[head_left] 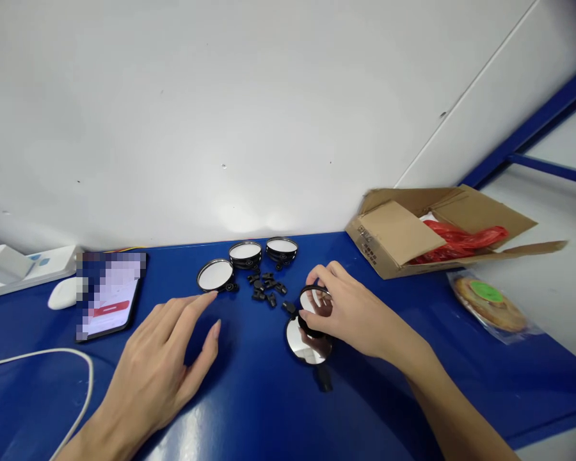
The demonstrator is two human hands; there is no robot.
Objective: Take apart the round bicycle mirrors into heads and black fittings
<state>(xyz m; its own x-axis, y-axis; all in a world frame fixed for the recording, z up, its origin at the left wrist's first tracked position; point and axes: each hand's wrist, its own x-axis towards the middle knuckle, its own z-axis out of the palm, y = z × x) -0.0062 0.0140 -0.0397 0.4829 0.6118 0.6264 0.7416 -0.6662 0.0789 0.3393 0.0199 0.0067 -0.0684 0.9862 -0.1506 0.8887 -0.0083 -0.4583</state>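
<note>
My right hand (348, 312) grips a small round mirror (311, 298) with a black rim, thumb on the near side and fingers on the far side. Below it, another round mirror (301, 342) lies on the blue table, partly covered by the held one. My left hand (160, 355) hovers with thumb and index finger apart, holding nothing. Its index fingertip is close to a round mirror (214, 275) at the left of a group; two more, a middle mirror (246, 253) and a right mirror (282, 246), stand by the wall. Several small black plastic pieces (267, 285) lie between.
An open cardboard box (379, 246) with a red plastic bag (461, 242) stands at right, beside a wrapped round flat item (492, 304). At left are a phone (112, 301), a white case (64, 293), a power strip (62, 259) and a white cable (90, 378).
</note>
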